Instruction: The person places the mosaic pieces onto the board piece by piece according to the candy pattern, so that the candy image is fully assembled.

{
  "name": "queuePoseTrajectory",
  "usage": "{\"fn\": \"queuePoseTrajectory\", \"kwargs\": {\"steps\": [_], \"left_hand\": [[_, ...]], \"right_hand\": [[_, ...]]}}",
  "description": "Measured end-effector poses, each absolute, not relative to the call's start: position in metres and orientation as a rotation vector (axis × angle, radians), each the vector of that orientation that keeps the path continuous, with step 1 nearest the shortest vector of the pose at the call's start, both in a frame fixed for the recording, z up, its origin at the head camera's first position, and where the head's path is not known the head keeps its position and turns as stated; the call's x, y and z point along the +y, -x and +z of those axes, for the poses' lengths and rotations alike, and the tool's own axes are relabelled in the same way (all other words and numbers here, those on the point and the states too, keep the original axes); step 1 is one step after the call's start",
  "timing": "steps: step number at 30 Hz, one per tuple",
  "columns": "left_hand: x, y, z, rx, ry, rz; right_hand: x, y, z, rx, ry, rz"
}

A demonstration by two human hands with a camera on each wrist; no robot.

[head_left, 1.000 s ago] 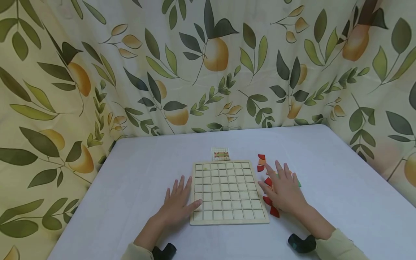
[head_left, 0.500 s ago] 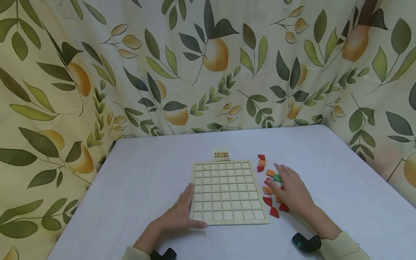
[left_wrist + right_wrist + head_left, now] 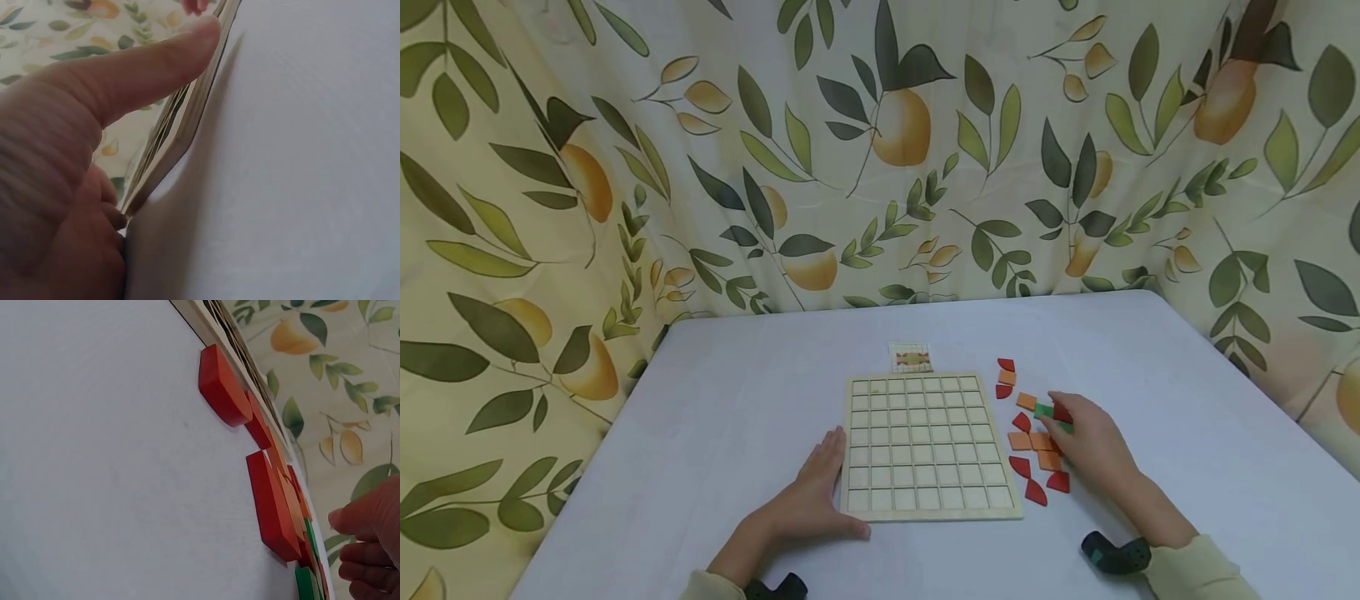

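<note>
A pale wooden grid board [image 3: 933,515] lies on the table. My left hand [image 3: 808,496] spans its near left corner, fingers along the left side and thumb at the near edge. The left wrist view shows that thumb [image 3: 181,56] across the board's edge [image 3: 184,134]. My right hand [image 3: 1093,437] is over the coloured pieces right of the board, thumb and index finger apart. A red piece [image 3: 1062,412] shows in the gap between them, near a green piece [image 3: 1042,410]. In the right wrist view, the right hand [image 3: 372,544] has nothing visible at its fingertips.
Orange pieces [image 3: 1019,441] and red quarter-round pieces [image 3: 1036,492] lie scattered by the board's right side. A small patterned card [image 3: 911,357] sits behind the board. A leaf-and-fruit curtain [image 3: 850,217] hangs behind the white table [image 3: 760,367].
My left hand has drawn back from over the board to its near left corner. The right hand has moved slightly nearer and right, uncovering several pieces, its thumb and index finger now around a red one.
</note>
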State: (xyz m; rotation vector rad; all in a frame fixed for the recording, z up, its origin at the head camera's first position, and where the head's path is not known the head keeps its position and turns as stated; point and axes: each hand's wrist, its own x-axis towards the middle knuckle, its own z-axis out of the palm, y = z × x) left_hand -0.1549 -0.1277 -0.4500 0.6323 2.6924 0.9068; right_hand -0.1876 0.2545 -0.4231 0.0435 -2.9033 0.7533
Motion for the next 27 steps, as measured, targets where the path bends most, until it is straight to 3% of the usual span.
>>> {"fn": "queuePoseTrajectory", "kwargs": {"steps": [27], "left_hand": [[-0.13, 0.157, -0.451, 2.707, -0.712, 0.894]], "right_hand": [[0.278, 0.201, -0.432, -2.861, -0.057, 0.818]]}}
